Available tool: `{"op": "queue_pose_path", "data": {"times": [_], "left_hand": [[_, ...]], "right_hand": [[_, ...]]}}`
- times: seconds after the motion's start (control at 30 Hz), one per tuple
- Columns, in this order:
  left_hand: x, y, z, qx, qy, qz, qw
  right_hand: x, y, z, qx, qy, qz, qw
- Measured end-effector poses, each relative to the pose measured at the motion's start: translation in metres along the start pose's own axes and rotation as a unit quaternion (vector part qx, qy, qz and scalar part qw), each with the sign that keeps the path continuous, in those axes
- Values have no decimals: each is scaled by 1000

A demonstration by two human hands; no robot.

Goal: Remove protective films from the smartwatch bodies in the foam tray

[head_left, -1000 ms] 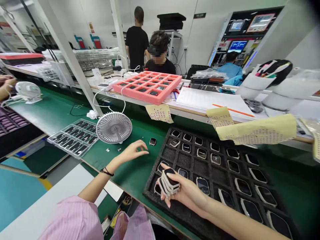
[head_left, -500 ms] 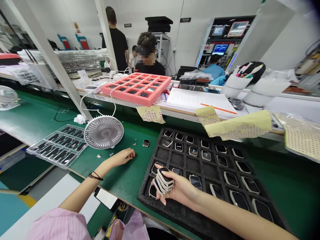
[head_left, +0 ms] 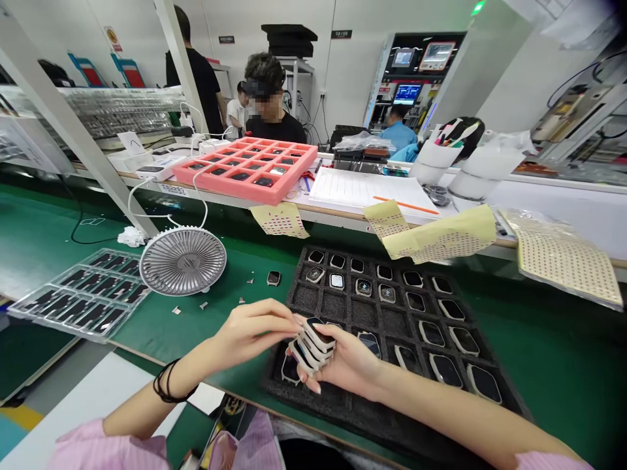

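A small stack of smartwatches [head_left: 313,346] without straps, with pale metal cases and dark faces, rests in my right hand [head_left: 350,359]. My right fingers and thumb are closed round it, above the near left part of a black foam tray [head_left: 365,312]. From the left, my left hand [head_left: 255,333] reaches in with its fingers stretched out. Its fingertips meet the stack's upper left edge; its thumb is hidden. More smartwatches lie in the tray's pockets, and one has a lit white screen [head_left: 336,281]. A single smartwatch [head_left: 273,278] lies on the green mat left of the tray.
A round grey fan [head_left: 183,261] stands left of my hands, beside a clear plastic tray of dark parts [head_left: 83,287]. Small scraps [head_left: 204,305] lie on the mat. On the shelf are a pink foam tray [head_left: 235,186] and papers [head_left: 362,189]. A co-worker [head_left: 274,124] sits behind it.
My left hand has risen from the mat and moved right to the stack. My right hand still holds the stack. One watch screen in the tray now shows white. The view has shifted slightly right.
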State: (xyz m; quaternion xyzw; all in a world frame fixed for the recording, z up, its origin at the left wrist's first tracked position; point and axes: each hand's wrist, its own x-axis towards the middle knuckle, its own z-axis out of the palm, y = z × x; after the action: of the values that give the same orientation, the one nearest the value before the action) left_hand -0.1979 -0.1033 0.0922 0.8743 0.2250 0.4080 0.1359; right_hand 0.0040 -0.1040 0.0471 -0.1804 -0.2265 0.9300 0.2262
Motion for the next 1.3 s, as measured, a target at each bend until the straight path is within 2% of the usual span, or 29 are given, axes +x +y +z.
{"op": "queue_pose_path", "data": {"times": [0.1,0.2,0.63,0.8,0.87,1.0,1.17,1.3], "left_hand": [[9,5,5,-39,-20,56,997],[10,1,9,-32,-27,80,996],[6,0,9,23,-26,112,993],[6,-1,12,15,-31,119,992],[8,-1,11,-6,-51,108,993],[14,0,8,-76,-104,46,991],[15,-5,13,-114,-132,-26,984],[13,-16,19,-115,-192,-74,972]], "right_hand": [[-5,-1,5,6,-21,1,1000],[-10,-1,8,10,-37,-2,999],[-13,1,8,20,-58,8,998],[-14,0,9,-9,-66,29,997],[-14,1,8,-17,-65,33,997],[-14,3,2,-23,-50,48,997],[-18,3,1,-81,-45,99,991],[-20,5,1,-93,-3,61,994]]}}
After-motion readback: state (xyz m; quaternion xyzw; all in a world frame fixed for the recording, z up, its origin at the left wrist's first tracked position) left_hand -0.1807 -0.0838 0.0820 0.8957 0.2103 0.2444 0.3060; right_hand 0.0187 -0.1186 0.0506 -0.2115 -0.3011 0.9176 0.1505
